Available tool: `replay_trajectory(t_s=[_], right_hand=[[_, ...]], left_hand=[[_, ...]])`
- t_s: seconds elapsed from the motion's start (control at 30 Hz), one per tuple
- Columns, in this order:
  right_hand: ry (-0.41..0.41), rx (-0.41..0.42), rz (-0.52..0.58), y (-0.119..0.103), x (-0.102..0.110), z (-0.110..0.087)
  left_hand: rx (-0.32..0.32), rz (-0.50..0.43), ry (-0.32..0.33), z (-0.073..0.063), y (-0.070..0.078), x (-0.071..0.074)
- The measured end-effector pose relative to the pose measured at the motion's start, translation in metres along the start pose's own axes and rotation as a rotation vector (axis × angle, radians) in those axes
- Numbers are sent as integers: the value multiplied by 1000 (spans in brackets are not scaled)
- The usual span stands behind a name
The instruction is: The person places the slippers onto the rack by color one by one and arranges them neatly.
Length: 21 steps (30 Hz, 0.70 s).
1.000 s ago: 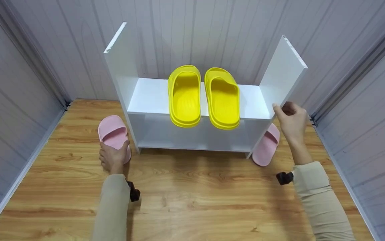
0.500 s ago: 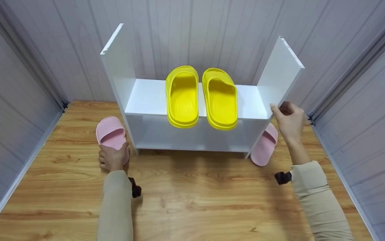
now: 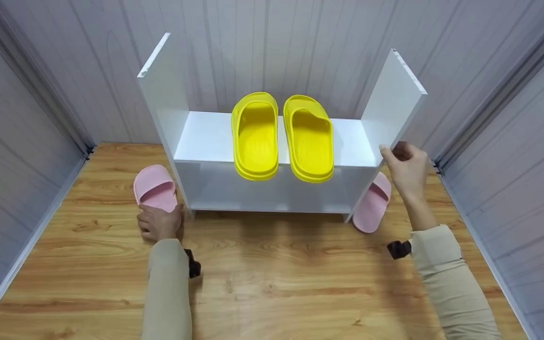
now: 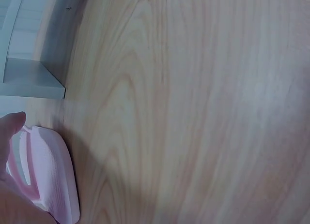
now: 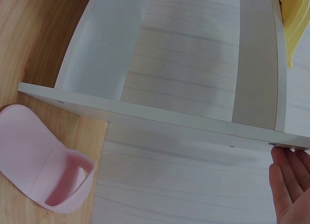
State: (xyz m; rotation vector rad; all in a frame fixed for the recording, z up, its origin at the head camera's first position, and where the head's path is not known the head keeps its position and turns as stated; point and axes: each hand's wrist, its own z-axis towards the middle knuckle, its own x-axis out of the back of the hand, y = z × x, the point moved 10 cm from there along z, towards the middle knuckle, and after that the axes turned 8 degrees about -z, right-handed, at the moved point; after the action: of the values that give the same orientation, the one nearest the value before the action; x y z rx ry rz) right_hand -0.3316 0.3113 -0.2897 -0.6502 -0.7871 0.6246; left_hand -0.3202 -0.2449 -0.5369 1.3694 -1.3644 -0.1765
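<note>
And here's the left hand (image 3: 160,224), grip wrapped around the heel end of 1 pink slipper (image 3: 153,182), on or just above the floor (image 3: 276,283), outside the white shelf's (image 3: 392,104) lower left front corner! The right hand (image 3: 409,172) pinches that shelf's right front edge. Slipper looks light, bendy (foam, I'd guess), hardly fragile; both heel sides offer the surest hold.
</note>
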Motion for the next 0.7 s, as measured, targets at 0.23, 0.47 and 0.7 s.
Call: replay_trajectory(t_s=[0.23, 0.47, 0.7], right_hand=[[-2, -1, -11, 3, -1, 0], [-8, 3, -3, 2, -1, 1], [20, 26, -5, 2, 1, 2]], left_hand=[[-28, 23, 47, 0, 1, 2], [-46, 63, 85, 2, 2, 5], [-96, 91, 142, -1, 7, 7]])
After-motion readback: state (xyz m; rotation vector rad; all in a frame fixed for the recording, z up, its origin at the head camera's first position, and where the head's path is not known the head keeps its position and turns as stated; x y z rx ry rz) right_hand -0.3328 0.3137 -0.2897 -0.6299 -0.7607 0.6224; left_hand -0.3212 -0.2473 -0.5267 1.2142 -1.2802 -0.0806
